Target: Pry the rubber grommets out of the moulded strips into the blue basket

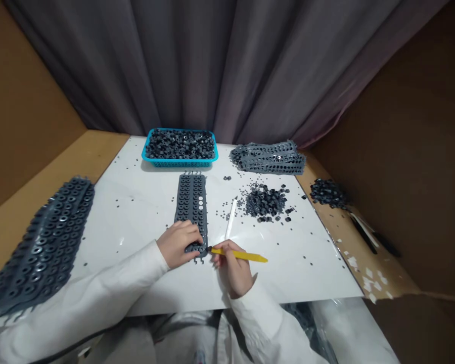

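A dark grey moulded rubber sheet [191, 189] with rows of ring-shaped parts lies lengthwise in front of me, and three holes in it show white. My left hand [180, 243] bears on its near end, thumb and fingers bent around the lower rings. In my right hand [233, 265] is a yellow pen-shaped tool [250, 256], pinched between thumb and fingers. Its dark tip touches or nearly touches the sheet's lower right corner, close to my left fingertips; exactly what it meets is too small to tell.
A blue basket [180, 163] of small dark rings stands at the back. Stacked ringed sheets [49, 242] lie left, perforated sheets [269, 157] back right. A heap of dark bits [266, 201] is near a white pen-shaped tool [231, 217]. Another dark pile [328, 193] lies on cardboard.
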